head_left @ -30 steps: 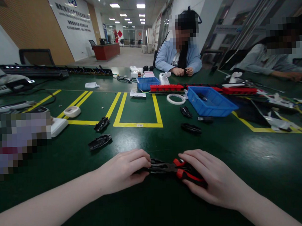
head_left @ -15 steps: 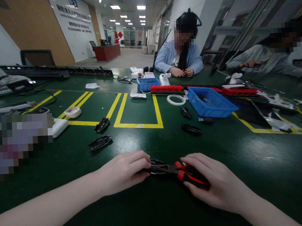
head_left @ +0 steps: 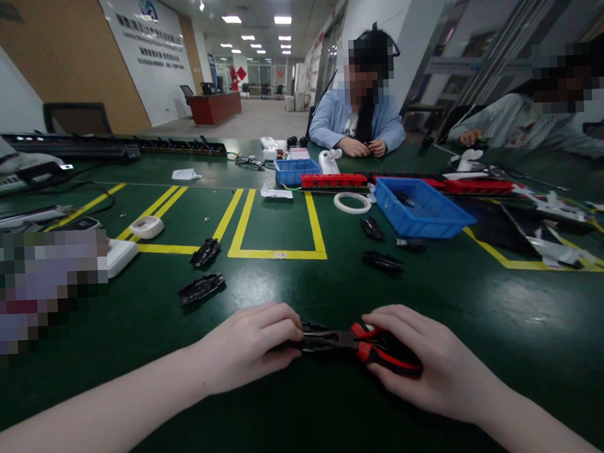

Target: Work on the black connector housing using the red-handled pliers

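Observation:
At the near middle of the table, my right hand (head_left: 423, 361) is closed round the red and black handles of a pair of pliers (head_left: 344, 340). The jaws point left and lie at a black plastic part (head_left: 314, 326), which my left hand (head_left: 261, 338) grips from the other side. My left fingers cover much of that part, so I cannot tell whether the jaws bite on it. Farther left lie two black plastic pieces, one nearer (head_left: 202, 289) and one beyond it (head_left: 206, 252). To the right are another two, an upper one (head_left: 372, 228) and a lower one (head_left: 382, 261).
A large blue bin (head_left: 424, 211) holds a dark item; a smaller blue bin (head_left: 297, 170) stands behind. Tape rolls (head_left: 352, 202) (head_left: 146, 226) lie on the green table. A dark cylindrical item (head_left: 411, 243) is beside the bin. Two people sit opposite, at the far side and right.
Both my hands and the pliers stay almost in place, the handles perhaps slightly shifted. The person at the right has moved a hand to the left.

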Tool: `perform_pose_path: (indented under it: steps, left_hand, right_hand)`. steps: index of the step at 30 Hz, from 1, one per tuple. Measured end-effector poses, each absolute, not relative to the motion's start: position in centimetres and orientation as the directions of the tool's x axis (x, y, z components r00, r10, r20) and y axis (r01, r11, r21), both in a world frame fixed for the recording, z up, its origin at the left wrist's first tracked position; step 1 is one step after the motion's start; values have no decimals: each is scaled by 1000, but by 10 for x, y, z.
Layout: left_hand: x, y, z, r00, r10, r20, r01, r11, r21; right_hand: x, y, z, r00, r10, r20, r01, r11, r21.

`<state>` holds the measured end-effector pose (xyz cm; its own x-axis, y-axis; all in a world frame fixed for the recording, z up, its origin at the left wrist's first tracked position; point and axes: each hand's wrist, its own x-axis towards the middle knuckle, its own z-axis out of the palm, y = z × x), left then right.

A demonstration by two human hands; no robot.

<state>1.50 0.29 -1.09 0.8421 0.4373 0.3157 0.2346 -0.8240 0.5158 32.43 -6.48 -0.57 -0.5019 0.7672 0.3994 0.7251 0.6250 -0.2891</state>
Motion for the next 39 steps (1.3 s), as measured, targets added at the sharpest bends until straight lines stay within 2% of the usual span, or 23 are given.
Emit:
perform_pose_path:
  steps: [5,11,18,21,39]
  left_hand:
    - [15,3,-12,835,451,316,252,-823,510]
    - [15,4,-11,804,500,322,276,-793,543]
    - [17,8,-4,773,592,229,252,-617,745]
    - [18,10,-4,764,609,214,235,-571,786]
    - [18,11,-3,793,586,168,238,-552,799]
  right_hand:
    - [325,-65,-4,-487,775,403,733,613,-294]
    - [333,-65,-2,-416,784,461,799,558,-227]
    - [324,-71,-4,-480,734,481,756,624,-199]
    - [321,-72,-5,-490,730,476,752,630,-193]
    - [318,-74,-9,-491,722,488,759,630,-168]
